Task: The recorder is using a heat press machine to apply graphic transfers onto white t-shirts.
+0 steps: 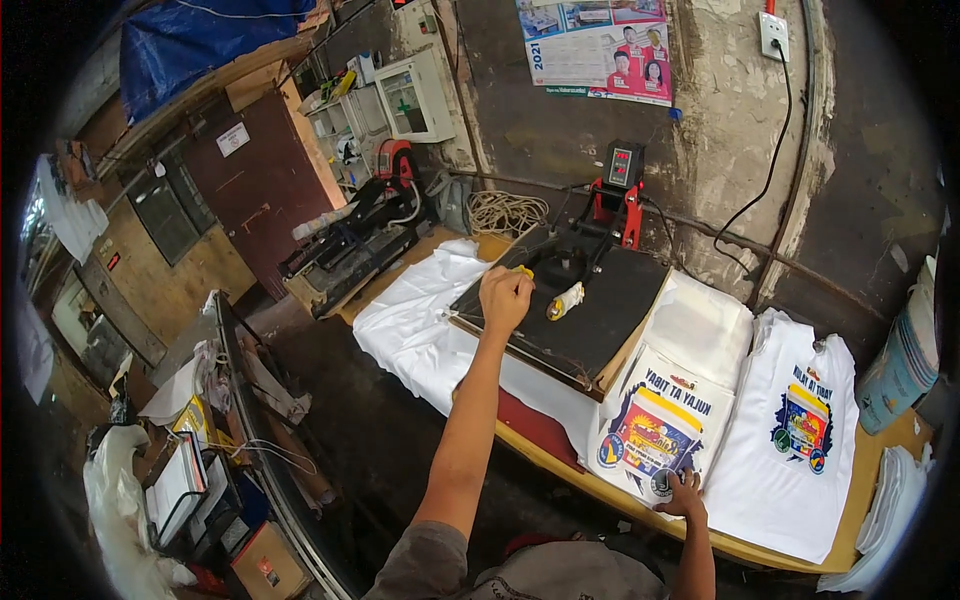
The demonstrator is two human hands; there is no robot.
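Note:
My left hand point(507, 298) is closed at the near left side of a black heat press point(610, 325). A yellow bit shows beside its fingers, apparently part of the press handle; most of what it grips is hidden. Another grip point(566, 301), wrapped in white and yellow, sticks up over the press plate. White cloth point(430, 325) comes out from under the press on the left. To the right, my right hand point(685, 495) rests with spread fingers on the lower corner of a stack of printed transfer sheets point(650, 425), whose colourful design is mirrored.
A white shirt point(740, 500) with the same design lies right of the sheets, beside clear plastic film point(700, 325). A second press point(350, 245) and coiled rope point(507, 212) are farther left. A sack point(900, 350) stands at the right; a cluttered rack point(215, 450) at the left.

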